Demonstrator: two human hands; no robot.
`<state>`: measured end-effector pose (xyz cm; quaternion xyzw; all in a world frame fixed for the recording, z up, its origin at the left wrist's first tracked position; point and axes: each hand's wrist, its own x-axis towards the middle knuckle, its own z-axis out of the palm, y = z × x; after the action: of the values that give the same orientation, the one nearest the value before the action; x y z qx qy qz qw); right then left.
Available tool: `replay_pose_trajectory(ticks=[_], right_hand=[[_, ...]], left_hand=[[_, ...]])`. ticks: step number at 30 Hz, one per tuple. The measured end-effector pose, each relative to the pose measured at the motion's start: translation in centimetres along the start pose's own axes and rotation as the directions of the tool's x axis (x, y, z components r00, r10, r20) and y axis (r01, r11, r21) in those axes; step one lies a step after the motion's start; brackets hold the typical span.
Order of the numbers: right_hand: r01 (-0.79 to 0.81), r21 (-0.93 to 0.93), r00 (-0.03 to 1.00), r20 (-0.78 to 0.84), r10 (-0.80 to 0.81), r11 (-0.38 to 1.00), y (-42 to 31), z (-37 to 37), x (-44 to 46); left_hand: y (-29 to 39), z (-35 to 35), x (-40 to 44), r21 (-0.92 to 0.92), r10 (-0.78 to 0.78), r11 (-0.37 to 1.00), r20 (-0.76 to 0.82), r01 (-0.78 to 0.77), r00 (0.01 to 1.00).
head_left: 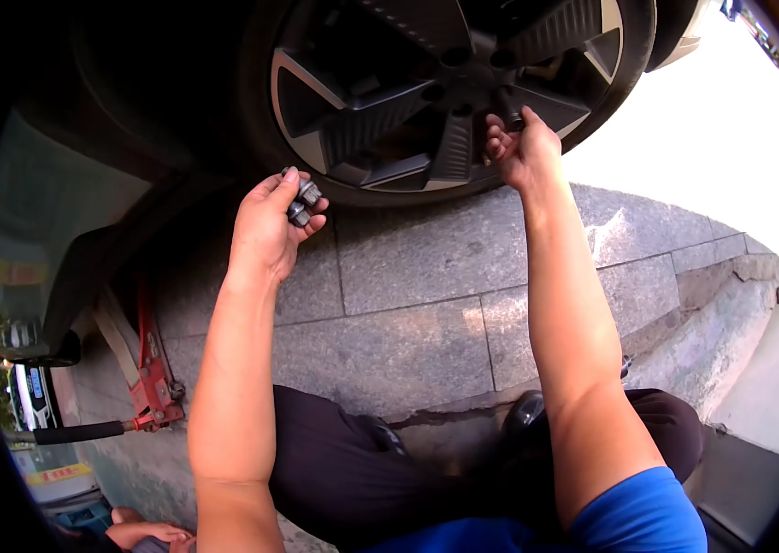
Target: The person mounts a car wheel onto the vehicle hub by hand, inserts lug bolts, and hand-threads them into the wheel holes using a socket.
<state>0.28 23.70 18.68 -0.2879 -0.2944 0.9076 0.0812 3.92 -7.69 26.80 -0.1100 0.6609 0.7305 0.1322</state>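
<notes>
Several dark metal lug nuts [306,194] lie in my left hand [265,221], whose fingers are curled round them just below the tyre's lower left edge. My right hand [528,152] is raised to the alloy wheel [452,152], right of its hub. Between its thumb and fingers sits a dark lug nut [517,120], close to the wheel's centre holes; whether it touches a stud or hole is hidden. The wheel has dark spokes with silver-edged tips, and a black tyre [389,195] surrounds it.
A red floor jack [152,382] with a black-sleeved handle [76,432] stands at the left beside the dark car body [85,203]. Grey stone paving [389,346] lies beneath, with a broken kerb [731,323] at right. Another person's hand [154,532] shows at lower left.
</notes>
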Motion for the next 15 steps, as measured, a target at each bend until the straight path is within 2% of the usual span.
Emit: replay_pose_trajectory(ticks=[1,2,4,5,9,13,15], right_hand=[[-0.195,0.174,0.977,0.115,0.177,0.965,-0.6,-0.1,-0.3],[-0.188,0.179,0.979,0.107,0.171,0.966,-0.7,-0.2,-0.5],[-0.022,0.001,1.0,0.003,0.022,1.0,-0.3,-0.3,-0.9],[0.024,-0.032,1.0,-0.004,-0.025,0.999,-0.2,-0.5,-1.1],[0.134,0.0,0.991,-0.02,-0.134,0.991,0.1,-2.0,-1.6],[0.167,0.06,0.986,0.002,-0.168,0.984,0.4,-3.9,-1.3],[0.155,0.024,0.988,0.007,-0.155,0.988,0.2,-4.3,-1.3]], left_hand=[[-0.1,0.0,-0.1,0.011,0.0,1.0,0.002,0.0,1.0],[-0.1,0.1,-0.1,0.027,-0.001,1.0,0.008,0.001,1.0],[-0.2,0.1,-0.1,0.022,-0.006,1.0,0.011,0.005,1.0],[-0.2,-0.2,0.1,0.015,-0.003,1.0,0.017,0.003,1.0],[-0.3,-0.4,0.3,0.009,0.017,1.0,0.033,-0.017,0.999],[-0.8,-0.2,0.4,0.025,-0.001,1.0,0.066,-0.001,0.998],[-1.0,0.1,0.3,0.031,0.0,1.0,0.084,-0.003,0.996]])
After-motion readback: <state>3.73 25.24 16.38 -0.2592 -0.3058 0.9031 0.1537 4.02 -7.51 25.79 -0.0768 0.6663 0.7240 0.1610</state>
